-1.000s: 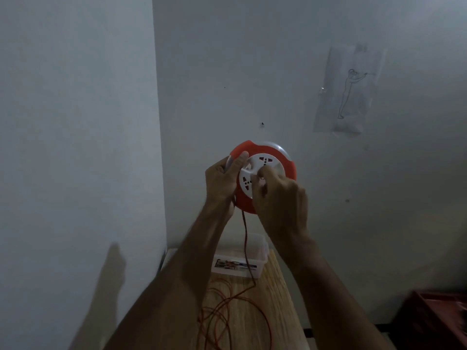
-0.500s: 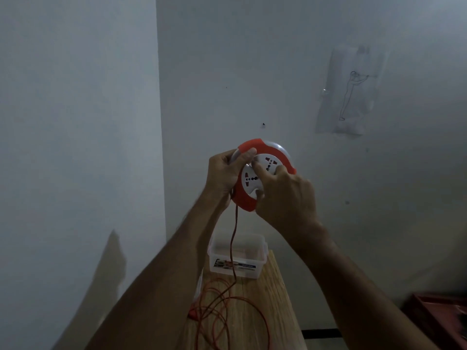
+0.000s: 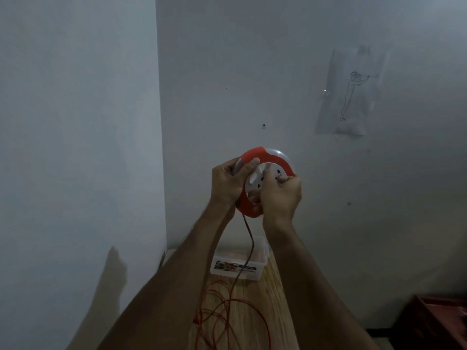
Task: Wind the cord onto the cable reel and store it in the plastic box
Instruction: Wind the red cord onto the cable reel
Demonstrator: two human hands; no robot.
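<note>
Loose orange cord (image 3: 227,317) is lying in tangled loops on the wooden table (image 3: 255,294), and could snag while feeding upward. Beyond it the plastic box (image 3: 237,265) is sitting open. Higher, the left hand (image 3: 226,184) is clamping the cable reel (image 3: 255,155), while the right hand (image 3: 281,195) is pinching its white hub.

1. L hand (image 3: 226,184) grips red cable reel (image 3: 255,157) rim, held up in air.
2. R hand (image 3: 281,195) closed on its white socket face (image 3: 260,174).
3. Cord (image 3: 249,231) hangs to loose coils on desk (image 3: 255,289).
4. Plastic box (image 3: 237,266) at desk's far end.
</note>
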